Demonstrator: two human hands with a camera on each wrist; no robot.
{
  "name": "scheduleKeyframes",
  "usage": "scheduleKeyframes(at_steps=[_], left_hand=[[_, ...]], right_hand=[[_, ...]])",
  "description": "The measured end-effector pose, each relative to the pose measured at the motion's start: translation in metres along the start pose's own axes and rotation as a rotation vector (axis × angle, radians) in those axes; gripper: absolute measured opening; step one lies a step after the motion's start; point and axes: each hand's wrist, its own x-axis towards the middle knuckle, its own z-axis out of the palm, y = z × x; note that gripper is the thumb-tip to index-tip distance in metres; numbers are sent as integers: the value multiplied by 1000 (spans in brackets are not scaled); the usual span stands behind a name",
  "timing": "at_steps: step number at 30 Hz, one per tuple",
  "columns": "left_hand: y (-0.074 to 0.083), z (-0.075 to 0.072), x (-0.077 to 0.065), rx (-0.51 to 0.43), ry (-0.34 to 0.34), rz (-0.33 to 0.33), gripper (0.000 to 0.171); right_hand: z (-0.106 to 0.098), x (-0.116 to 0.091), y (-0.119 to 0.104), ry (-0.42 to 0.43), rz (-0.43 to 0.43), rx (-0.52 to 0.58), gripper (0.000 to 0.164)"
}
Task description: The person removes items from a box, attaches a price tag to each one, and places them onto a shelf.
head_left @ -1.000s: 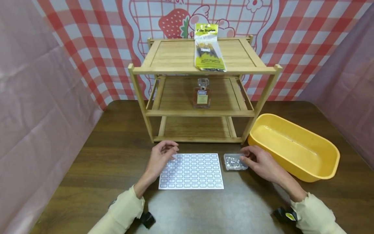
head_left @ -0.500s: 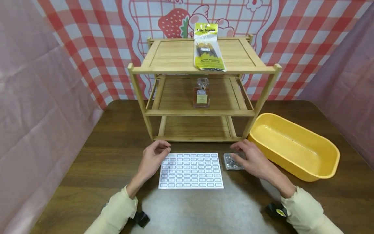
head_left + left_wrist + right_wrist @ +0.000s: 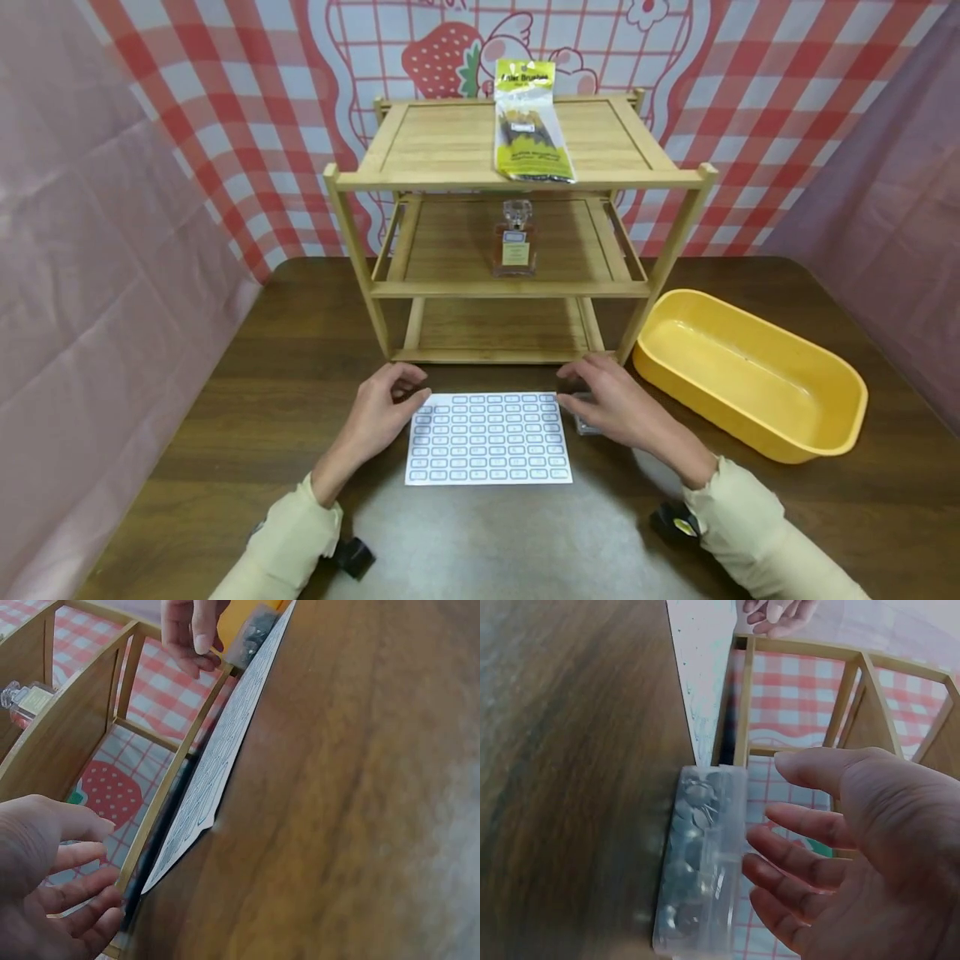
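Note:
A white sheet of small blue-bordered labels (image 3: 489, 440) lies on the table in front of the rack. At its upper left corner is my left hand (image 3: 375, 415), thumb by the edge; in the left wrist view its fingers are loosely bent around nothing. My right hand (image 3: 618, 404) hovers over a small clear plastic box (image 3: 701, 862), thumb tip near the sheet's upper right corner. Shiny metal pieces, too blurred to name, fill the box. The head view shows only a sliver of it, since the right hand covers the rest.
Behind the sheet stands a three-tier wooden rack (image 3: 510, 290). A labelled perfume bottle (image 3: 514, 242) is on its middle shelf, and an artist brush packet (image 3: 531, 125) lies on top. To the right sits a yellow plastic basin (image 3: 750, 375).
My right hand has moved left from the clear box's right side to above it, near the sheet's corner. My left hand has drawn back left from over the sheet.

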Motion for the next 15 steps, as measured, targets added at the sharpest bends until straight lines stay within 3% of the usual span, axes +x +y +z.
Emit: scheduleKeyframes(at_steps=[8,15], left_hand=[[-5,1,0,72,-50,-14,24],[-7,-2,1,158,-78,5,24]], right_hand=[[11,7,-2,-64,15,-48,30],[16,11,-6,-153,84,-92,37]])
